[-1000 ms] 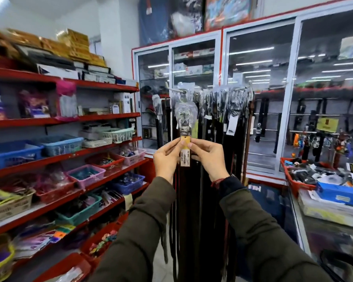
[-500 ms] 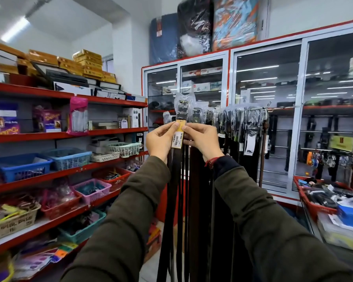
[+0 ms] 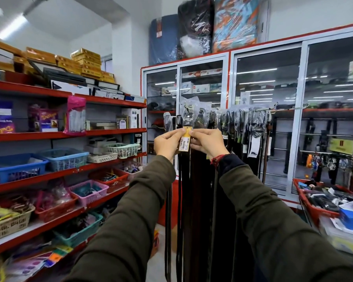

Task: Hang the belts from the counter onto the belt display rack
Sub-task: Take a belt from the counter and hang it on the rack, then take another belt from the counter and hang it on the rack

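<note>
1. The belt [image 3: 185, 180] in hand hangs straight down at the front end of the belt rack [image 3: 243, 111], its buckle end, wrapped in clear plastic [image 3: 189, 110], up at rail height and its dark strap falling toward the floor.
2. A yellow price tag [image 3: 185, 141] sits just below the buckle. Both hands meet on it: the left hand [image 3: 167, 142] pinches its left edge and the right hand [image 3: 209, 142] its right edge, fingers [image 3: 194, 132] closed on the tag and the strap behind it.
3. Whether the buckle has already caught on the rail cannot be told; the plastic wrap hides the hook point.
4. To do this step well, I would keep the tag facing outward and flat, lift by the strap rather than by the paper tag alone, and check that the buckle seats fully over the rail before letting go.
5. Letting go with one hand at a time seems wise, so the belt cannot slip off and fall.
6. To the right of the rack's front end, many more belts [image 3: 251, 127] hang packed close; the new one should line up with them without tangling.
7. Behind the rack stands a glass cabinet [image 3: 269, 82]. Left of it run red shelves [image 3: 102, 132] with baskets.
8. Right of the rack, the counter [image 3: 330, 226] carries a red tray [image 3: 314, 209] of mixed goods, blurred at the edge.
</note>
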Demonstrator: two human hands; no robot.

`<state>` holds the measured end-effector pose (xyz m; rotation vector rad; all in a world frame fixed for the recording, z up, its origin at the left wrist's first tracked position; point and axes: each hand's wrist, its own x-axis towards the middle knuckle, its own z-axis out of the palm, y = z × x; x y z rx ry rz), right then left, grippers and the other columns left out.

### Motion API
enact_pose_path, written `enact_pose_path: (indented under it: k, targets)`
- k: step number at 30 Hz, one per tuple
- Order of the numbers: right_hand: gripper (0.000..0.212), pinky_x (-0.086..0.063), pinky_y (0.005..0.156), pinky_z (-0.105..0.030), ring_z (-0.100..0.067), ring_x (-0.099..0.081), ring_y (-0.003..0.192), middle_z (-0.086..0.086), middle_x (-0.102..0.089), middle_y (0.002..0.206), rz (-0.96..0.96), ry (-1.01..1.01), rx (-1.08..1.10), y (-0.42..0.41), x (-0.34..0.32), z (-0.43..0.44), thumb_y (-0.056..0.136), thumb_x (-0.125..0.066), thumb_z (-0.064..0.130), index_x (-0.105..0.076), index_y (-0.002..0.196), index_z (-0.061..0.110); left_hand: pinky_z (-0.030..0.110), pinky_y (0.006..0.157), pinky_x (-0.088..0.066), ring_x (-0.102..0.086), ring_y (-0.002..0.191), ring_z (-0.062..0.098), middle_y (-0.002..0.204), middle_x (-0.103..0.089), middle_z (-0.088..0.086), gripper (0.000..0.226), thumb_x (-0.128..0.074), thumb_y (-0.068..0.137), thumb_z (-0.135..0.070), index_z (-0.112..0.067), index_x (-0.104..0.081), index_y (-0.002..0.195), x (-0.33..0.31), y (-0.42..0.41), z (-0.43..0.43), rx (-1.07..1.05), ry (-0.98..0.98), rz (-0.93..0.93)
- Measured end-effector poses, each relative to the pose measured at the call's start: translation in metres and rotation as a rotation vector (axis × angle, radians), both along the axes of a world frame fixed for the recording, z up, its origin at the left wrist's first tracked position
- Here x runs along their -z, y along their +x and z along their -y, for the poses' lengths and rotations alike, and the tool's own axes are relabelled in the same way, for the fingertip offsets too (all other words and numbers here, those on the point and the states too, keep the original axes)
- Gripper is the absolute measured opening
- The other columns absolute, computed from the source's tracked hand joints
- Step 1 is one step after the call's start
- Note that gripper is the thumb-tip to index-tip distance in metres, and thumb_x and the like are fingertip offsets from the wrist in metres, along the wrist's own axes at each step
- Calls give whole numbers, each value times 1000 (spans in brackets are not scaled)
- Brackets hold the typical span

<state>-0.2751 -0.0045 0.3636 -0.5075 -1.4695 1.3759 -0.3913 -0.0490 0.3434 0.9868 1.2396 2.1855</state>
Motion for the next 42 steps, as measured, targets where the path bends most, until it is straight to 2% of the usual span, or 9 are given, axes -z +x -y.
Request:
enact_pose_path:
  k: [4,8,12,16,19,21,25,35,42]
  targets:
    - [20,-64,62,-30,-27,-73,79,-17,-73,92,63,101,141,-3,6,-15,91,-65,2,-70,109,-3,50,89,-62,-77,91,32,97,-80,15,19,-82,81,-25,-16,-81,98,5,-2,-20,-45,-33,-66]
    - [20,-63,80,-44,-27,-75,89,-11,-76,98,181,314,347,-3,21,-29,88,-66,9,-72,107,10,31,96,-55,-67,100,16,121,-73,17,32,-64,94,-2,-5,-69,126,17,15,-25,-140,17,-261]
    - [27,-55,87,-23,-15,-69,98,-4,-70,114,207,518,508,13,48,-21,93,-59,12,-66,120,13,33,108,-49,-59,122,16,143,-57,7,43,-56,100,-15,-16,-53,143,46,30,-25,-299,92,-486]
    - [36,-43,104,-18,-14,-57,121,-3,-57,132,199,614,560,35,90,-14,98,-51,13,-53,134,14,7,115,-21,-35,147,13,158,-37,1,50,-52,100,-14,-20,-46,148,84,51,-15,-415,97,-773]
    - [42,-29,112,-10,-12,-43,137,-1,-44,145,275,648,657,58,124,-7,100,-49,17,-47,141,15,34,127,-19,-22,156,16,164,-30,-2,50,-51,100,-17,-24,-44,149,115,66,-9,-407,69,-919]
    - [44,-31,121,-33,-16,-32,148,2,-35,153,339,653,715,78,150,-2,100,-49,21,-44,144,18,47,128,-17,-14,158,18,166,-27,-4,49,-49,102,-19,-26,-43,150,139,81,-5,-348,30,-967]
    - [46,-29,120,-53,-20,-22,153,4,-28,158,485,619,800,122,201,8,99,-49,26,-43,144,23,48,130,-10,-7,159,16,166,-26,-5,47,-48,103,-20,-26,-43,150,189,117,3,-223,-21,-1014]
    - [38,-3,125,-48,-25,-14,153,-3,-27,159,806,321,1005,269,321,54,97,-53,20,-50,135,22,43,130,-2,-10,159,19,165,-28,-3,46,-47,103,-20,-28,-45,148,303,240,24,140,-155,-1033]
    - [36,-17,120,-58,-33,-35,144,-9,-44,145,1035,44,1151,377,379,100,88,-58,9,-59,124,17,49,130,-4,-9,159,24,166,-28,0,46,-45,105,-23,-23,-42,151,359,338,27,534,-257,-1201]
